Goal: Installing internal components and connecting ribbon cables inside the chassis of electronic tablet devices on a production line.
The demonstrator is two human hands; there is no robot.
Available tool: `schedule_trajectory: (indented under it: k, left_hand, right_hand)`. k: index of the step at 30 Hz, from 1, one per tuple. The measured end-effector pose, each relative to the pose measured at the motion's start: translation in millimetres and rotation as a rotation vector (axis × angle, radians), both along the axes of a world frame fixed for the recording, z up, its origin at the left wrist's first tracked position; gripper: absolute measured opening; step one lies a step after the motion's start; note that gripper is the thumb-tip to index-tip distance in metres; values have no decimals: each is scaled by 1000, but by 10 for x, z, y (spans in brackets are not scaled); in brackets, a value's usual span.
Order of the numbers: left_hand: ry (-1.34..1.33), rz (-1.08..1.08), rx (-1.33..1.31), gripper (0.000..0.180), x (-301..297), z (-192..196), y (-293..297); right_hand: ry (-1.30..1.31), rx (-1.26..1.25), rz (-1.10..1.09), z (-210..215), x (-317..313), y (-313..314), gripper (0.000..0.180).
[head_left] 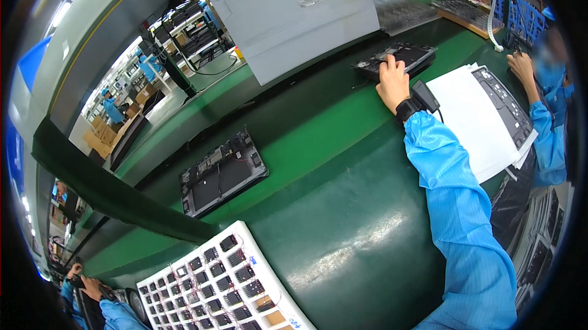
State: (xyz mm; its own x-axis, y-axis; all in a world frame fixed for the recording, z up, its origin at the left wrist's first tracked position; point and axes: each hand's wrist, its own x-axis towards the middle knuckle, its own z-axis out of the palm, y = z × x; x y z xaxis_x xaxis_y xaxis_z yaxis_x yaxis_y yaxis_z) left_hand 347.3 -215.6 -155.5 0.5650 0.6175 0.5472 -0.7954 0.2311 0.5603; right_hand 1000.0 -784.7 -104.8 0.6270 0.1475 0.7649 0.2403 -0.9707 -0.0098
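Observation:
My right hand (pixel 393 84), with a black strap and small device at its wrist, reaches to the far side of the green bench. Its fingers are curled on the near edge of an opened black laptop base (pixel 419 56); the fingertips are partly hidden. My left hand is out of view. Another opened laptop base (pixel 222 174), with exposed boards and thin wires, lies on the bench left of centre. Nearest the lower edge, a white foam tray (pixel 283 296) holds rows of small black parts with thin red and dark wires.
White sheets (pixel 470 116) partly cover another black laptop part (pixel 503 105) at right. A co-worker's hand (pixel 522 68) is beyond it; another's hands (pixel 92 288) are lower left. A green post (pixel 116 186) crosses the left side, and a large grey panel (pixel 300 21) stands behind.

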Motion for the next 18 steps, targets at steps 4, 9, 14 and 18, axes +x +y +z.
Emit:
schedule_trajectory:
  k: [4, 9, 14, 18]
  left_hand:
    - [269, 314, 294, 54, 509, 258, -2835]
    - [646, 451, 574, 38, 675, 3, -4369]
    - [1076, 611, 844, 23, 420, 420, -4607]
    - [1199, 638, 968, 18, 674, 811, -4619]
  right_hand:
    - [35, 57, 189, 180, -410, 707, 36]
    - [66, -27, 257, 361, -934, 541, 31]
    - [81, -58, 465, 592, -1687, 567, 31]
    - [35, -99, 547, 650, -2251, 400, 32]
